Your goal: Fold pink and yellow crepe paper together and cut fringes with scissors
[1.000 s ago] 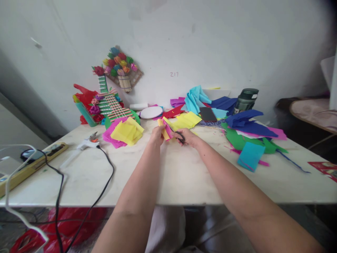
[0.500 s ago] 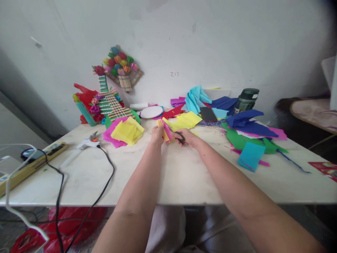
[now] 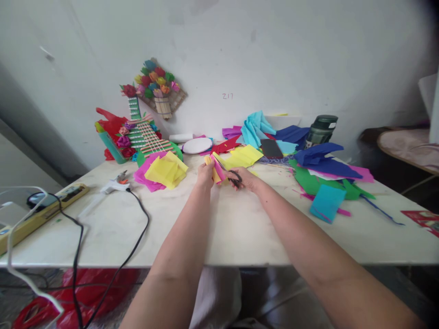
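Note:
Over the middle of the table, my left hand pinches a small folded stack of yellow and pink crepe paper. My right hand grips a pair of scissors by its black handles. The scissor blades point up and left and lie against the paper's right side; whether they are parted I cannot make out. Just behind the hands is a yellow paper sheet. To the left, more yellow paper rests on a pink sheet.
A glue gun with a black cord and a power strip are at left. A paper-flower guitar stands behind. Further right are a phone, a dark bottle, blue paper and a turquoise piece.
Both hands stay in nearly the same place. The scissors and the paper have shifted only slightly against each other.

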`<state>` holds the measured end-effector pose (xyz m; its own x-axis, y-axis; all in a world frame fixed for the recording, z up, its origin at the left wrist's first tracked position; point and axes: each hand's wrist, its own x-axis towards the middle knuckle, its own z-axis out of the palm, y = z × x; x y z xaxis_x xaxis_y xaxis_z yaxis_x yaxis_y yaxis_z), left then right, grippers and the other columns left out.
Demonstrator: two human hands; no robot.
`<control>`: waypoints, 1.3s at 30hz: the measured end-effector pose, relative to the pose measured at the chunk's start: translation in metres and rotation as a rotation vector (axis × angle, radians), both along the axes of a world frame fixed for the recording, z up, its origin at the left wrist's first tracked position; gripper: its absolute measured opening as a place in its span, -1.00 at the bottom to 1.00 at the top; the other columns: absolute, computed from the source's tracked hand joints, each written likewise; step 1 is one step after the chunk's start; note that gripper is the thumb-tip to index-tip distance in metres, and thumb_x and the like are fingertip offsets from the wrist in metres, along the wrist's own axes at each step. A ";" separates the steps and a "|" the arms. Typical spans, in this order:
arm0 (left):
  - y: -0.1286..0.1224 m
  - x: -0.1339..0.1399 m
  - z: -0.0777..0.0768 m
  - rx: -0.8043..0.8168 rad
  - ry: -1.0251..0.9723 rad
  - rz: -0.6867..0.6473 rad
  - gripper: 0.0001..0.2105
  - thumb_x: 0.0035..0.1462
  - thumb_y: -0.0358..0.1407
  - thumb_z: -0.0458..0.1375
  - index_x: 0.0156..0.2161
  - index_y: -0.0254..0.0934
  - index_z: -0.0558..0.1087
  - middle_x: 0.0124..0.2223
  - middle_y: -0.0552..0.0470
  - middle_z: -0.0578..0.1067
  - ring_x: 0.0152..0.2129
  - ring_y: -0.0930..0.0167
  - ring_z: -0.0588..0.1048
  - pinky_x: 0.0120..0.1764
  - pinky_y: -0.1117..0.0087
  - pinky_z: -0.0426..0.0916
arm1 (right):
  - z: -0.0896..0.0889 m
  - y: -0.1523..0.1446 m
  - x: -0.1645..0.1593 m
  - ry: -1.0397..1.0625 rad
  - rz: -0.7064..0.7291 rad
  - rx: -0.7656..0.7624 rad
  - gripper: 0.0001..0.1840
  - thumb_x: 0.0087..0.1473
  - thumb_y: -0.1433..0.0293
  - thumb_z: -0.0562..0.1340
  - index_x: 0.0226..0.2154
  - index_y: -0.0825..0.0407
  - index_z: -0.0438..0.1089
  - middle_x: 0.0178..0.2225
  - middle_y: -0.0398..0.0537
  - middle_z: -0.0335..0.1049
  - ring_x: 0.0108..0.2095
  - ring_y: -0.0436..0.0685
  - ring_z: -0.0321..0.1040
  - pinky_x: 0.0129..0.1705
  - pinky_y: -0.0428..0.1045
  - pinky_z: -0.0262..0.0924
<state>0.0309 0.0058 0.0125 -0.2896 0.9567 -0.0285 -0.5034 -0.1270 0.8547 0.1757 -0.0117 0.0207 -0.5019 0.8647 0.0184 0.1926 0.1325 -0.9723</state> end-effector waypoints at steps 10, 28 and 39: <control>0.001 0.001 -0.002 0.024 0.000 0.022 -0.80 -0.16 -0.28 0.26 -0.47 -0.36 0.35 -0.54 0.02 0.44 -0.59 0.42 0.43 -0.41 0.36 0.33 | -0.002 0.003 0.001 0.002 -0.004 0.001 -0.63 -0.07 0.11 0.23 -0.48 0.10 0.25 -0.72 -0.17 0.31 -0.79 -0.08 0.21 -0.84 -0.21 -0.19; 0.007 -0.002 -0.006 0.095 0.047 0.064 -0.79 -0.19 -0.26 0.25 -0.45 -0.34 0.36 -0.53 0.07 0.43 -0.58 0.45 0.40 -0.44 0.41 0.28 | 0.000 0.002 0.002 0.018 -0.034 0.021 -0.61 -0.11 0.11 0.26 -0.53 0.12 0.27 -0.69 -0.12 0.33 -0.77 -0.06 0.24 -0.83 -0.19 -0.18; 0.004 0.002 -0.001 0.201 0.025 0.090 -0.71 -0.28 -0.21 0.31 -0.47 -0.34 0.37 -0.54 0.09 0.42 -0.59 0.49 0.38 -0.43 0.44 0.27 | 0.010 -0.005 0.001 0.035 -0.023 -0.001 -0.67 -0.03 0.16 0.22 -0.40 0.12 0.30 -0.73 -0.18 0.30 -0.79 -0.08 0.19 -0.82 -0.21 -0.17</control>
